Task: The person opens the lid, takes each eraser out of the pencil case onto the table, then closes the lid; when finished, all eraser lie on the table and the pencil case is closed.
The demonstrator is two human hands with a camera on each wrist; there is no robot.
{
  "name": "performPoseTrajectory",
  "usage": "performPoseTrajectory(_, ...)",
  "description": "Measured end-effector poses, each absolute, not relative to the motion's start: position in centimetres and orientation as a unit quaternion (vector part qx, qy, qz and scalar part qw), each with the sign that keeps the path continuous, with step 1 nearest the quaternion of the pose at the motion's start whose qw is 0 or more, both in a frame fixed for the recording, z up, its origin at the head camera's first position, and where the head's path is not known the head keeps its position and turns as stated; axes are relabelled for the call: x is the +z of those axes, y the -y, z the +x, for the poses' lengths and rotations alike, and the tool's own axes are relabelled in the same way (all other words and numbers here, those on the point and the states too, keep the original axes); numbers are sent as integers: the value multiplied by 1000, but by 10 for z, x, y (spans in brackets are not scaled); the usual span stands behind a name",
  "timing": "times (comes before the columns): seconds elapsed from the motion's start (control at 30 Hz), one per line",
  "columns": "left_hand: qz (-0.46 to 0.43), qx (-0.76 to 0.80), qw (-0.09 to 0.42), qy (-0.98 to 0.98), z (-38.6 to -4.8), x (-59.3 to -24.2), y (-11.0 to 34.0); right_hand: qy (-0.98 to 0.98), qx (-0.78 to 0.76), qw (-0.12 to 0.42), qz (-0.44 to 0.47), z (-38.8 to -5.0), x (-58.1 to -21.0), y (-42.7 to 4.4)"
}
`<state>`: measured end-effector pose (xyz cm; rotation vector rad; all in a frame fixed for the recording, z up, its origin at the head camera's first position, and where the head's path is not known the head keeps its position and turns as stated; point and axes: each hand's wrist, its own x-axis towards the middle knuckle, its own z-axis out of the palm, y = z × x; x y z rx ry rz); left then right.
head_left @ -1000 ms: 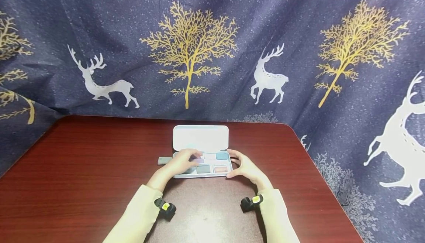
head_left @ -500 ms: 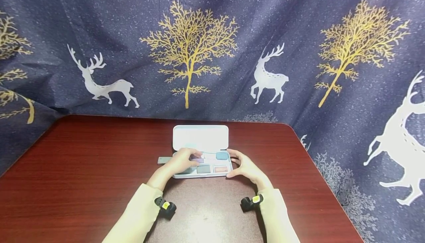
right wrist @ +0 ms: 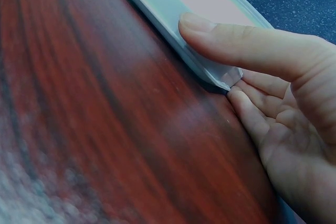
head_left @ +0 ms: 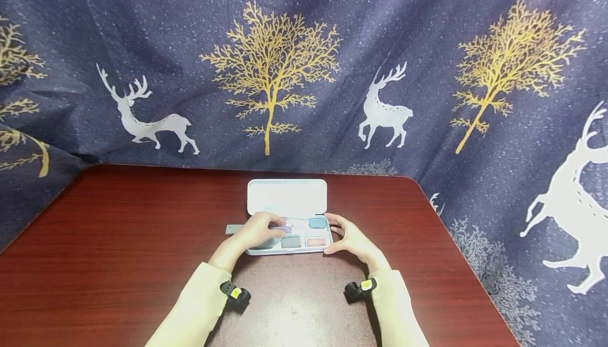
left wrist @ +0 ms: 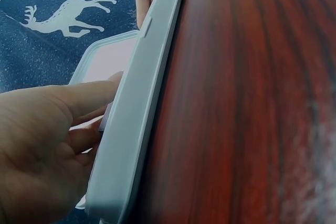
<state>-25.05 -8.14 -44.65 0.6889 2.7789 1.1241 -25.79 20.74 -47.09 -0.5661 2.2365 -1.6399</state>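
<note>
Pale case lies open on our table between both hands, its lid raised behind. From the left, we find a grey-green strip just beside the case, plain only in the head view. Our left hand reaches over that end, thumb and fingers narrowed on a purple block; the left wrist view adds a small tab on the outer wall. Next, the head view alone gives us the dark block, pink block and blue block. Our right hand grips the right end; its wrist view reveals the thumb at the near wall, fingers around the corner.
</note>
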Motion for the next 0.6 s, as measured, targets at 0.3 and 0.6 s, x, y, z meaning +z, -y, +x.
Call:
performPoseTrajectory(0.3,210,348,28,-913,-250,-448,79,-781,-572,153,-200,-259,-473,-208)
performPoseTrajectory(0.6,187,350,21,-917,-250,-447,78,-786,-564,150,-201,-259,-472,-208)
